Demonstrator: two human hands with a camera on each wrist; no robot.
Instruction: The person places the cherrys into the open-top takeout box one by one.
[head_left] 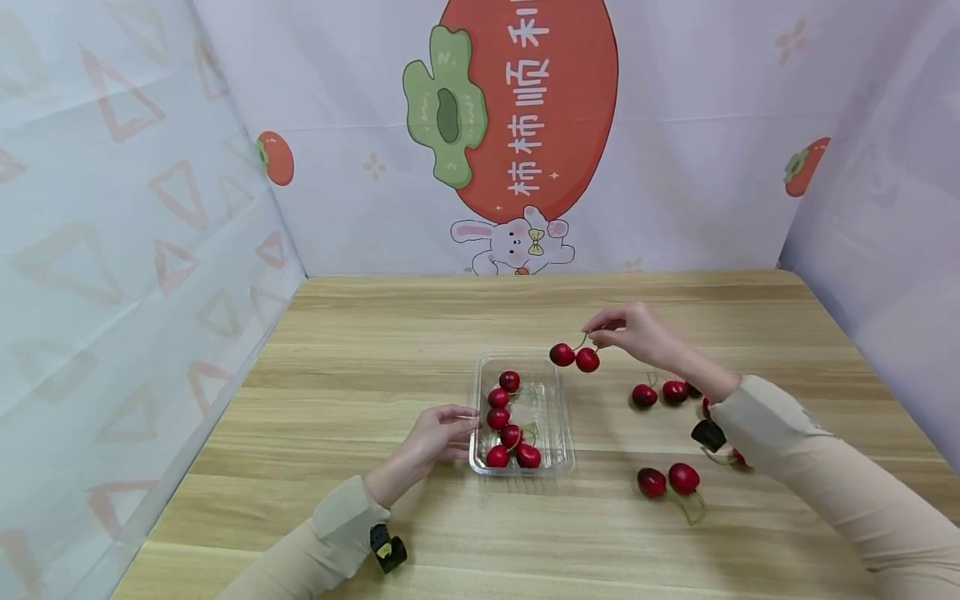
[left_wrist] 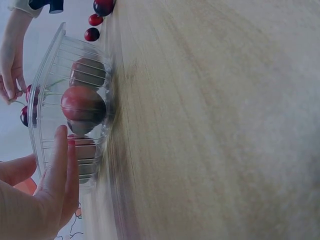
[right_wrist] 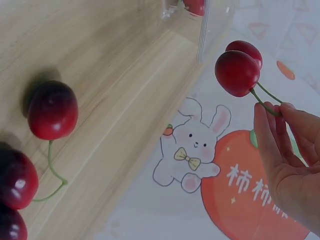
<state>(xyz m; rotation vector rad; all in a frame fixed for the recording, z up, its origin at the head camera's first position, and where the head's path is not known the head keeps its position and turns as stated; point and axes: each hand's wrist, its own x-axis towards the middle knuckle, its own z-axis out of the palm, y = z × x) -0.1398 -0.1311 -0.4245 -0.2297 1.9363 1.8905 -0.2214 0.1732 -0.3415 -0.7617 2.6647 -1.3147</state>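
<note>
My right hand (head_left: pixel 633 331) pinches the joined green stems of a pair of cherries (head_left: pixel 587 360) between thumb and fingertips. The pair hangs over the upper right corner of a clear plastic box (head_left: pixel 562 417). In the right wrist view, one held cherry (right_wrist: pixel 236 74) partly covers the other. Inside the box, several red cherries (head_left: pixel 498 418) lie along its left side, stems toward the middle. My left hand (head_left: pixel 431 437) rests at the box's left wall with fingers extended. The left wrist view shows its fingers (left_wrist: pixel 59 160) against the ribbed side, thumb near the rim.
Right of the box, another cherry pair (head_left: pixel 667 480) lies on the wooden table (head_left: pixel 360 333). More cherries (head_left: pixel 644 396) lie farther back, some partly hidden by the right forearm. A printed cloth backdrop (head_left: pixel 675 167) stands behind the table, with cloth at both sides.
</note>
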